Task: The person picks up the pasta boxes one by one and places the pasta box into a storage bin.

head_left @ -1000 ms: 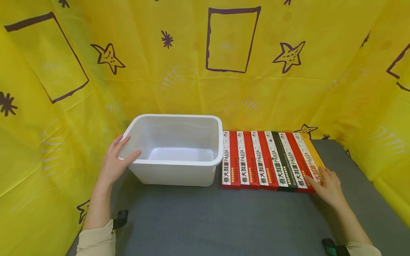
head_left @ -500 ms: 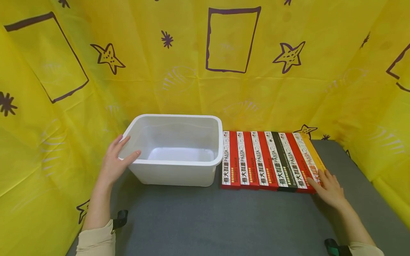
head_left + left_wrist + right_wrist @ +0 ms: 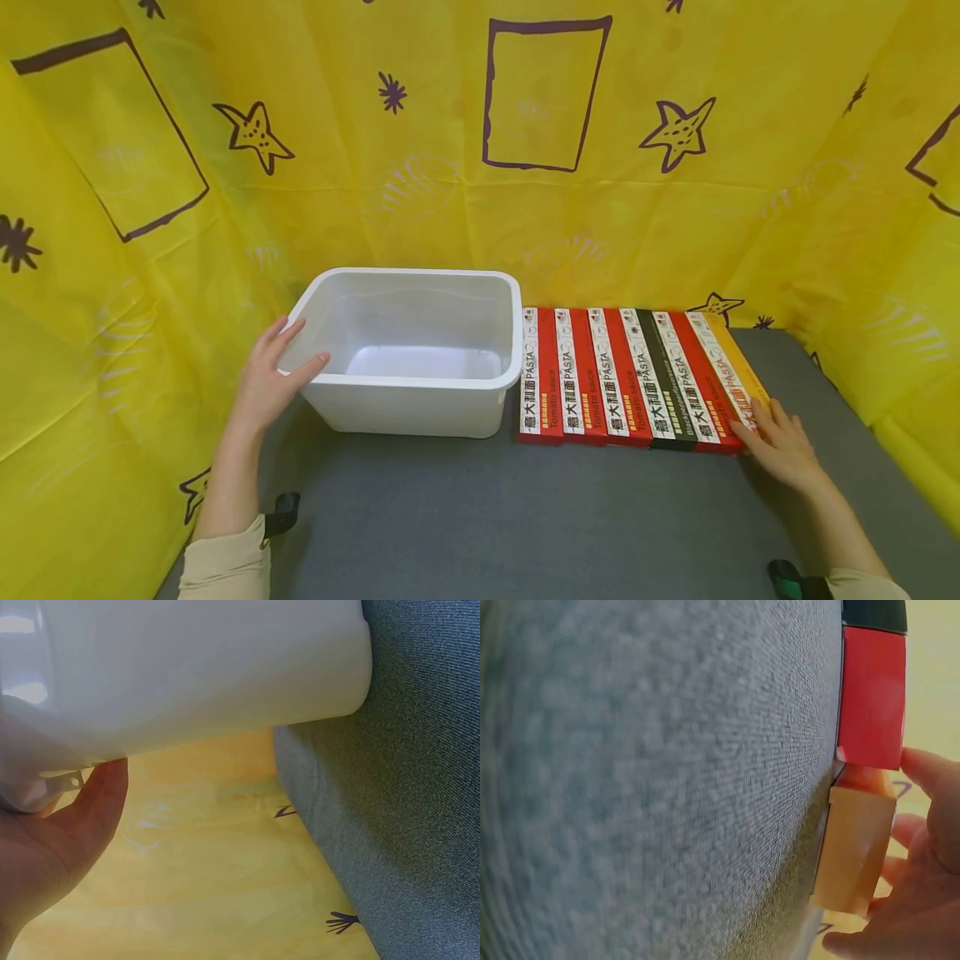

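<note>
My left hand (image 3: 273,375) grips the near left corner of a white plastic bin (image 3: 408,412), thumb across its front rim and fingers at its left side. In the left wrist view, a finger (image 3: 112,791) shows beneath the rim. Nothing is inside the bin. My right hand (image 3: 783,450) touches the near end of a yellow pasta box (image 3: 742,367), the rightmost in a row. In the right wrist view, the thumb (image 3: 922,769) is at the corner of the neighbouring red pasta box (image 3: 874,697), while the other fingers lie over the yellow box.
Several more pasta boxes, red ones (image 3: 550,375) and one black (image 3: 663,375), lie side by side just right of the bin. All stand on a dark grey cloth-covered table (image 3: 487,517). A yellow patterned curtain (image 3: 450,217) encloses the back and sides.
My right hand has slid a little rightward and toward me. The yellow box's near end has swung slightly right, so more of its yellow face shows. The left hand and bin have not moved.
</note>
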{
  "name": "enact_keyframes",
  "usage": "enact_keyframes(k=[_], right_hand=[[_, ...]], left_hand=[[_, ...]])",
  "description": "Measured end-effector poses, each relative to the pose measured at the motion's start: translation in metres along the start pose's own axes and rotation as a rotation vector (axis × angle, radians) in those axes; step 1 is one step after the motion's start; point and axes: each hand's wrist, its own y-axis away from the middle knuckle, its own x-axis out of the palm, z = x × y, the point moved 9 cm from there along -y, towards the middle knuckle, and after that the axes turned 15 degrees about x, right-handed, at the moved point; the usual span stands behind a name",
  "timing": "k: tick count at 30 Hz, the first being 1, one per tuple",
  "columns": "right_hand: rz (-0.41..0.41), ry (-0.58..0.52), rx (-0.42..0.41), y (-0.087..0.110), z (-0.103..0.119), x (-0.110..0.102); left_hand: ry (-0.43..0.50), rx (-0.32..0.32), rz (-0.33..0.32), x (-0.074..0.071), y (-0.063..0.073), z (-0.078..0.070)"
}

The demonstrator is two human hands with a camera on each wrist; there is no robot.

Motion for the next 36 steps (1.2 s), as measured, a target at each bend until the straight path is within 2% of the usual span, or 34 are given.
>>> enact_keyframes(k=[5,13,20,26,30,36], right_hand=[[-0.015,-0.035,-0.034,0.001,-0.001,-0.002],[0.003,-0.024,-0.020,0.000,-0.004,-0.003],[-0.047,0.022,-0.038,0.000,-0.012,-0.005],[-0.096,-0.012,-0.049,-0.004,-0.015,-0.006],[-0.120,-0.021,-0.012,-0.007,-0.019,-0.008],[-0.085,-0.003,0.070,-0.013,-0.024,-0.011]], left_hand=[[-0.001,0.002,0.001,0.000,0.000,0.000],[-0.009,0.007,-0.002,0.001,-0.001,0.001],[-0.006,-0.002,0.002,0.001,-0.001,0.001],[-0.006,-0.005,0.005,0.001,-0.001,0.001],[-0.004,-0.002,0.005,0.001,-0.001,0.001],[-0.005,-0.002,-0.003,0.000,0.000,0.001]])
